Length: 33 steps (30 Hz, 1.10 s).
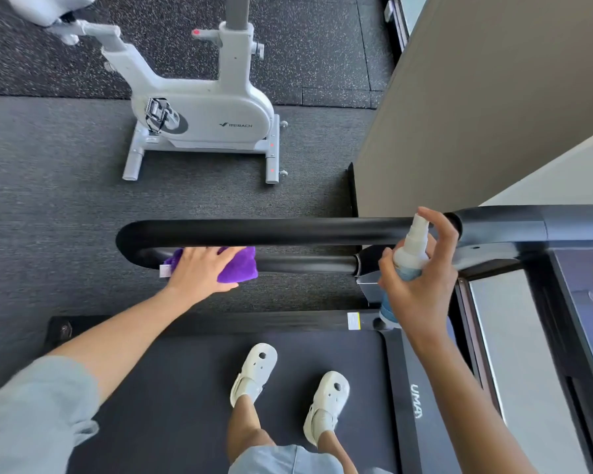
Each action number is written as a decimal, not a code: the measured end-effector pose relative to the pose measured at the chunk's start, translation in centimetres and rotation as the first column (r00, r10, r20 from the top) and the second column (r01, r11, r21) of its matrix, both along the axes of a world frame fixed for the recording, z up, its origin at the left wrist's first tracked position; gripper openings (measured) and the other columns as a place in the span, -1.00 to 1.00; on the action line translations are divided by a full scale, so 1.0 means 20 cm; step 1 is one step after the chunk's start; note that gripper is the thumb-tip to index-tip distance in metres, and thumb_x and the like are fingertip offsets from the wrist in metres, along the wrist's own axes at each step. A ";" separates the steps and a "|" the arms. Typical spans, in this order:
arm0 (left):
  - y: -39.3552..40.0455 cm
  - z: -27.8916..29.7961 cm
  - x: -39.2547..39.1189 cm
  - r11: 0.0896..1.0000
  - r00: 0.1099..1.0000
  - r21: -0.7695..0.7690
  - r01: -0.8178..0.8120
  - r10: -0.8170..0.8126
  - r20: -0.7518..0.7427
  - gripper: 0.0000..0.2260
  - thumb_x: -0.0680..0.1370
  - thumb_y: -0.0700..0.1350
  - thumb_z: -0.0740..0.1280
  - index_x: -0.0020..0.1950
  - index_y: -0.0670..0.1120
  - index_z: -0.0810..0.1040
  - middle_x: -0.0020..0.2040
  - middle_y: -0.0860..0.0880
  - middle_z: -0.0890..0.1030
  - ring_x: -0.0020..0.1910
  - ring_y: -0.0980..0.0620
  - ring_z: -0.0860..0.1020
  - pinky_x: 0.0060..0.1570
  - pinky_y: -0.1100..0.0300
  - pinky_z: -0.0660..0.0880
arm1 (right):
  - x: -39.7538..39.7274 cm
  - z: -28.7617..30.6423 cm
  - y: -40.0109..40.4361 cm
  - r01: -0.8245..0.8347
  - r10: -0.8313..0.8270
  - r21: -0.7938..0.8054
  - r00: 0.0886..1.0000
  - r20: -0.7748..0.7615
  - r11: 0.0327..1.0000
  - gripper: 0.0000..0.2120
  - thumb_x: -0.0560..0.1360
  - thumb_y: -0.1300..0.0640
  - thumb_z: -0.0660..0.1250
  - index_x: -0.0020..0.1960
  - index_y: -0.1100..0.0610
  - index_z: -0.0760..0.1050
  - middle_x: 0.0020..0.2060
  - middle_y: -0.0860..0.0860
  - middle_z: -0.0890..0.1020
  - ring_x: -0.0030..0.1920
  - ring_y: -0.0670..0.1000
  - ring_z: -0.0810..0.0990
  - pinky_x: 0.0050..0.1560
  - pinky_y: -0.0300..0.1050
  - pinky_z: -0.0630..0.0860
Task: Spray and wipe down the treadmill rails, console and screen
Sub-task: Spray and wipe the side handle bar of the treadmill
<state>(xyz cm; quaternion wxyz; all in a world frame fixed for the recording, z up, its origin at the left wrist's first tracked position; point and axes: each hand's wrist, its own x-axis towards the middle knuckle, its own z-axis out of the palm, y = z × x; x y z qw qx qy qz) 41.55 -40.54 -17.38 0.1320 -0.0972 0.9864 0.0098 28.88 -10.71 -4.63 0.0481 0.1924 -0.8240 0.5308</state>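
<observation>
We press the purple cloth (237,265) onto the lower bar of the black looped rail (254,230) with our left hand (199,270), fingers straight and spread to cover more surface. Our right hand (420,278) wraps the spray bottle (412,249), forefinger poised over the nozzle, aimed along the rail beside the console (541,230).

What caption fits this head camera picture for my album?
Left hand presses a purple fluffy cloth on the black treadmill rail; right hand grips a white spray bottle.
</observation>
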 end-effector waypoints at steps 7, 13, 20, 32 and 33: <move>0.17 -0.04 -0.08 0.989 0.988 -0.149 -0.005 -0.018 -0.153 -0.23 0.16 0.29 0.57 0.29 -0.01 0.57 -0.14 -0.19 0.60 -0.23 -0.21 0.58 -0.18 -0.07 0.50 | 0.01 -0.01 0.05 0.026 -0.026 0.029 1.000 -0.013 0.999 -0.41 0.45 0.38 0.39 0.30 -0.09 0.29 -0.20 0.02 0.52 -0.39 0.01 0.46 -0.28 -0.15 0.47; 0.46 -0.10 -0.37 1.000 0.999 0.021 0.007 -0.006 -0.033 -0.26 0.38 0.43 0.28 0.46 0.10 0.29 0.09 -0.10 0.60 0.00 -0.19 0.58 -0.01 -0.01 0.44 | 0.03 0.01 0.11 0.064 -0.064 0.029 0.998 0.000 0.997 -0.45 0.45 0.31 0.36 0.29 -0.13 0.29 -0.31 0.08 0.52 -0.42 0.17 0.54 -0.29 0.12 0.56; 0.68 -0.15 -0.54 0.996 0.998 0.083 0.042 -0.037 -0.051 -0.28 0.41 0.46 0.18 0.45 0.08 0.26 0.22 -0.12 0.52 0.13 -0.21 0.51 0.12 -0.06 0.39 | 0.05 -0.03 0.25 0.129 -0.129 0.024 0.991 -0.035 0.991 -0.46 0.43 0.23 0.34 0.28 -0.20 0.27 -0.30 0.02 0.50 -0.38 0.02 0.47 -0.26 -0.25 0.47; 0.45 -0.06 -0.32 0.996 0.998 -0.059 0.062 -0.062 -0.006 -0.41 0.52 0.28 0.26 0.47 0.06 0.27 0.31 -0.10 0.42 0.16 -0.19 0.46 0.10 -0.05 0.40 | 0.09 0.02 0.26 0.061 -0.062 0.015 0.998 0.030 0.998 -0.40 0.46 0.38 0.37 0.31 -0.13 0.28 -0.23 0.08 0.52 -0.38 0.16 0.53 -0.26 0.20 0.57; 0.44 -0.03 -0.30 0.999 0.999 -0.044 0.029 -0.030 -0.011 -0.43 0.52 0.27 0.26 0.46 0.06 0.28 0.29 -0.10 0.44 0.14 -0.19 0.46 0.08 -0.04 0.40 | 0.09 0.04 0.25 0.048 -0.048 0.005 0.998 0.028 0.999 -0.40 0.47 0.40 0.36 0.31 -0.11 0.28 -0.25 0.05 0.52 -0.38 0.12 0.53 -0.27 0.18 0.57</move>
